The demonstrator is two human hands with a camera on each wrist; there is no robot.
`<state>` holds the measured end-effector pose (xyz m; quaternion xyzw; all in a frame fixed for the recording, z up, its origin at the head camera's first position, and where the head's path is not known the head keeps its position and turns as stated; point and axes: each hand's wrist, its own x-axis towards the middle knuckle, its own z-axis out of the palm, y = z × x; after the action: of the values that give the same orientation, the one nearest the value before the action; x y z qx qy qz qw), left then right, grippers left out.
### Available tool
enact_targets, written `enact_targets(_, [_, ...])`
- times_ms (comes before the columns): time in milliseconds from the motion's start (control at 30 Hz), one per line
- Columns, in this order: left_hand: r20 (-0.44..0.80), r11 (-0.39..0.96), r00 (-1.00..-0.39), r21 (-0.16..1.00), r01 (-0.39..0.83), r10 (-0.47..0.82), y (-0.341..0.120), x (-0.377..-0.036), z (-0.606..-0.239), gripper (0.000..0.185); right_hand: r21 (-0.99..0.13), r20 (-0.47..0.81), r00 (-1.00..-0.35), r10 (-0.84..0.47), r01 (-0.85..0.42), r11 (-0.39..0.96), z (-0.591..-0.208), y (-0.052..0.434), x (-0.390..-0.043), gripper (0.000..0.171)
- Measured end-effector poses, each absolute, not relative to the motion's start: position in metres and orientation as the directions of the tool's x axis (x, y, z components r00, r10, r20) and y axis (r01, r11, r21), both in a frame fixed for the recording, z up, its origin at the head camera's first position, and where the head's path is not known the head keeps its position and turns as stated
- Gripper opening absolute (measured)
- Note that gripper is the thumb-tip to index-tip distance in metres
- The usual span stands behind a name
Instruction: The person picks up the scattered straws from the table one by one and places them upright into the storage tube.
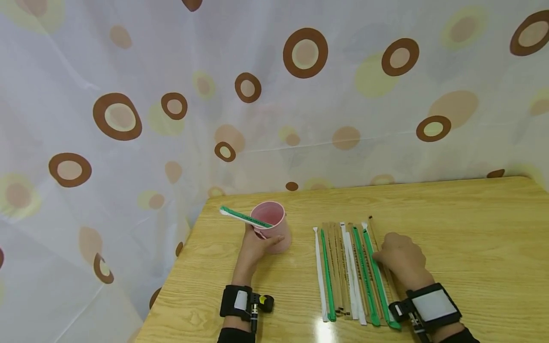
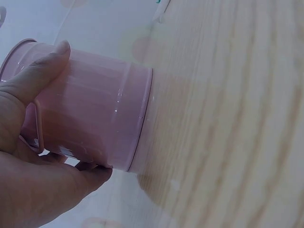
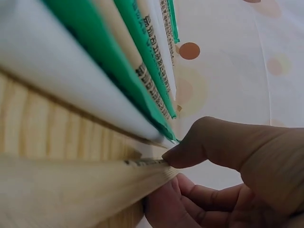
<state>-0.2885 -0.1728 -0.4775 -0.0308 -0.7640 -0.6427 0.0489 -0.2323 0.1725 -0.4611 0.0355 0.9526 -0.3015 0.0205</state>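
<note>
We see left hand point(image 1: 254, 247) fingers curled round pink cup point(image 1: 271, 227); right hand point(image 1: 402, 259) thumb and fingers pinching brown wrapped straw point(image 3: 80, 183) in the row.

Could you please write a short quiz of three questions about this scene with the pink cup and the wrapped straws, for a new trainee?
1. True or false: the left hand grips the pink metal cup with a handle.
2. What lies across the cup's rim? A) a brown paper-wrapped straw B) a green-and-white wrapped straw C) a metal spoon
3. Fill in: the right hand pinches a wrapped straw at the ______ end of the row of wrapped straws on the light wooden table.

Key
1. True; thumb and fingers curl around the cup's wall.
2. B; the green-and-white wrapped straw rests over the rim.
3. Right.
</note>
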Motion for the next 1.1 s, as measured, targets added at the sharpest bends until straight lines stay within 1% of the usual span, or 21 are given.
enact_targets(233, [0.112,0.174,-0.994,0.979,0.108,-0.012,-0.173,-0.289,-0.477,0.097,-0.6,-0.063,-0.996,0.056,0.082,0.796,-0.454,0.175,-0.232,0.049])
enact_targets(400, [0.113,0.171,-0.993,0.979,0.109,-0.014,-0.173,-0.288,-0.477,0.098,-0.611,-0.02,-0.999,0.044,0.047,0.791,-0.448,0.175,-0.232,0.051])
enact_targets(500, [0.119,0.171,-0.993,0.978,0.115,-0.011,-0.173,-0.288,-0.477,0.099,-0.612,0.01,-0.999,0.044,0.029,0.79,-0.444,0.175,-0.234,0.045])
enact_targets(600, [0.124,0.171,-0.992,0.978,0.121,-0.009,-0.173,-0.287,-0.477,0.099,-0.618,0.035,-0.998,0.06,0.026,0.786,-0.437,0.176,-0.234,0.028])
enact_targets(633, [0.126,0.176,-0.992,0.977,0.122,-0.008,-0.173,-0.287,-0.476,0.1,-0.622,0.041,-0.997,0.067,0.027,0.782,-0.434,0.176,-0.234,0.025])
enact_targets(700, [0.126,0.186,-0.992,0.975,0.122,-0.01,-0.174,-0.287,-0.476,0.1,-0.628,0.067,-0.995,0.078,0.018,0.778,-0.429,0.176,-0.233,0.03])
enact_targets(733, [0.125,0.188,-0.992,0.975,0.121,-0.011,-0.174,-0.286,-0.475,0.099,-0.631,0.084,-0.993,0.083,0.011,0.775,-0.426,0.175,-0.233,0.035])
enact_targets(900, [0.126,0.181,-0.992,0.976,0.122,-0.009,-0.175,-0.287,-0.475,0.099,-0.665,0.207,-0.972,0.114,-0.054,0.745,-0.416,0.172,-0.228,0.033])
enact_targets(1000, [0.127,0.171,-0.992,0.977,0.124,-0.006,-0.174,-0.288,-0.477,0.098,-0.675,0.323,-0.937,0.136,-0.127,0.727,-0.411,0.17,-0.224,0.029])
enact_targets(1100, [0.12,0.168,-0.993,0.979,0.116,-0.015,-0.173,-0.287,-0.478,0.098,-0.677,0.435,-0.885,0.165,-0.201,0.708,-0.407,0.168,-0.221,0.024])
